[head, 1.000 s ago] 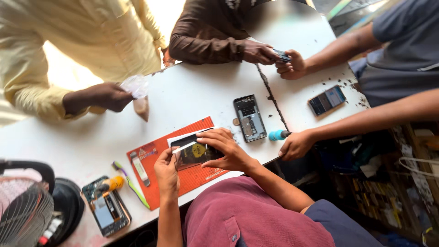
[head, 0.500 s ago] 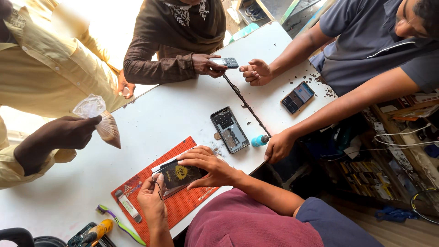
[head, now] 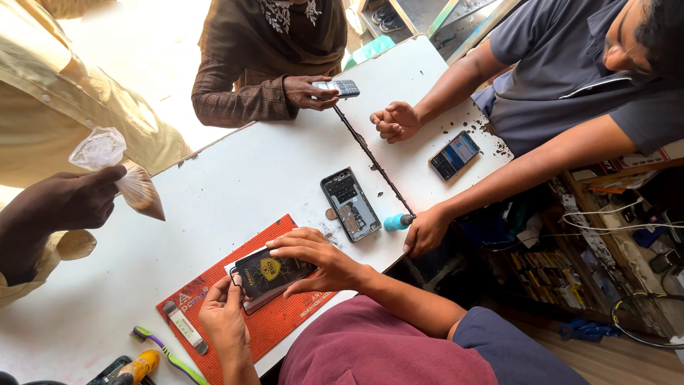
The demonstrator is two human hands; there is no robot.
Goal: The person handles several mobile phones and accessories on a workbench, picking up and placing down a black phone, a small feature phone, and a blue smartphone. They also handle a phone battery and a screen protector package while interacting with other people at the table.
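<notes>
My left hand [head: 224,314] and my right hand [head: 313,260] both hold a black phone [head: 267,274] with a round yellow emblem on it. It lies on a white piece over an orange work mat [head: 214,299] at the near edge of the white table [head: 242,171]. My left thumb presses the phone's near left corner, while my right fingers spread over its far edge.
An opened phone [head: 349,203] with bare internals lies mid-table. Another person's hand [head: 426,232] grips a blue-capped bottle [head: 395,222]. A lit smartphone [head: 454,155] lies at the right. One person holds a keypad phone [head: 336,87], another a plastic bag [head: 117,171]. A toothbrush [head: 167,353] and a yellow-handled tool [head: 139,365] lie near left.
The view has tilted up and closer. The person at the left has lifted the plastic bag off the table. My hands have stayed on the black phone.
</notes>
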